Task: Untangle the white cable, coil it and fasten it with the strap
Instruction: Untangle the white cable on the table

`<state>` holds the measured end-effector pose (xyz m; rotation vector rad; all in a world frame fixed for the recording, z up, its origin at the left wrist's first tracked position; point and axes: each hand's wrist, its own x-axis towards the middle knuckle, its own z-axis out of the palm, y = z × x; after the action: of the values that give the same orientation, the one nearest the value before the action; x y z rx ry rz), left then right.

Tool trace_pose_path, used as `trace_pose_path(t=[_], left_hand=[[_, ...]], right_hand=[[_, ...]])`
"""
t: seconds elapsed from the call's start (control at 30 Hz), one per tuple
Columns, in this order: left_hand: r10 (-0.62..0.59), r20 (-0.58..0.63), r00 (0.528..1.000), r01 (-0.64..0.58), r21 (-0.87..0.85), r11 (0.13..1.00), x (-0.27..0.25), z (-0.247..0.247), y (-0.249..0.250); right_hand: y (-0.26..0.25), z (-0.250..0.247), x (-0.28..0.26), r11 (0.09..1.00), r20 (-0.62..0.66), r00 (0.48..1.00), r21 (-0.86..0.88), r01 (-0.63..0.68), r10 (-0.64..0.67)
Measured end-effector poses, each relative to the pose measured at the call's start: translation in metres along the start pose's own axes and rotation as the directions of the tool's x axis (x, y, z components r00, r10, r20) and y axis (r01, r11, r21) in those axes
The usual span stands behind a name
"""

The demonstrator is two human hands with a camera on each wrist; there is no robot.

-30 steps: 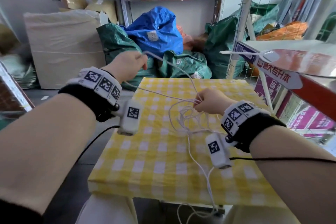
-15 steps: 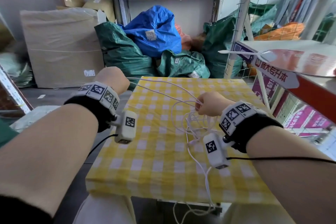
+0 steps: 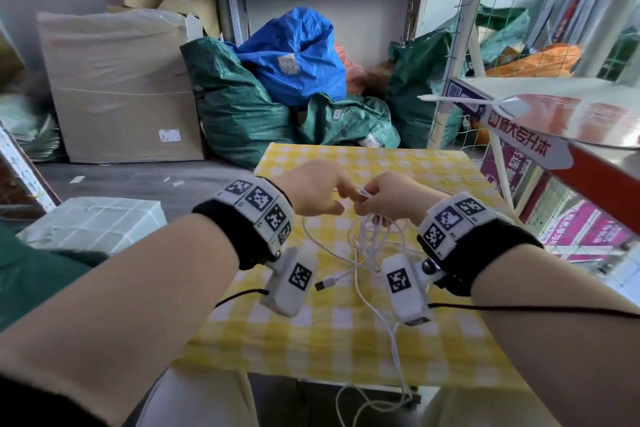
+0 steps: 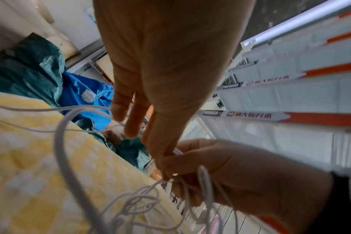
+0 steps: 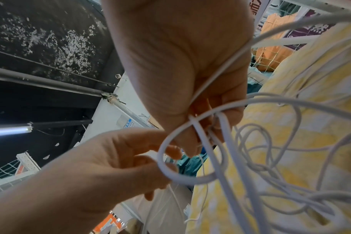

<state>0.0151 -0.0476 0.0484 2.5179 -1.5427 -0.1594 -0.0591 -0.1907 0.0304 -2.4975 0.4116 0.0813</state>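
hands (image 3: 349, 192) together, pinching cable (image 3: 367, 246)

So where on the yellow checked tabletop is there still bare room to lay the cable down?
Bare cloth shows along the table's near-left edge and across the far strip beyond both hands. The middle is crowded: the white cable tangles there below the left hand and right hand, trailing over the near-right edge.
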Motion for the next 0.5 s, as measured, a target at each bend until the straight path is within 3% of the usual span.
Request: trace_pose_path(t=[0.2, 0.3, 0.33, 0.4, 0.5], left_hand=[[-0.051, -0.043, 0.998, 0.058, 0.161, 0.985, 0.009, 0.009, 0.002], [-0.068, -0.133, 0.989, 0.080, 0.089, 0.993, 0.006, 0.003, -0.009], [-0.091, -0.223, 0.971, 0.104, 0.044, 0.994, 0.003, -0.001, -0.015], [-0.197, -0.409, 0.891, 0.175, -0.091, 0.980, -0.004, -0.012, -0.028], [-0.442, -0.497, 0.747, 0.327, -0.304, 0.895, -0.011, -0.027, -0.050]], right_hand=[[-0.005, 0.001, -0.003, 0.999, 0.045, 0.998, 0.036, 0.041, -0.043], [-0.003, 0.000, -0.004, 0.998, 0.059, 0.996, -0.007, 0.060, -0.059], [0.000, -0.001, -0.004, 0.998, 0.067, 0.997, -0.034, 0.051, -0.048], [0.010, -0.002, -0.004, 0.998, 0.078, 0.997, -0.059, 0.007, -0.002], [0.020, -0.005, -0.003, 0.998, 0.041, 0.998, -0.031, -0.046, 0.047]])
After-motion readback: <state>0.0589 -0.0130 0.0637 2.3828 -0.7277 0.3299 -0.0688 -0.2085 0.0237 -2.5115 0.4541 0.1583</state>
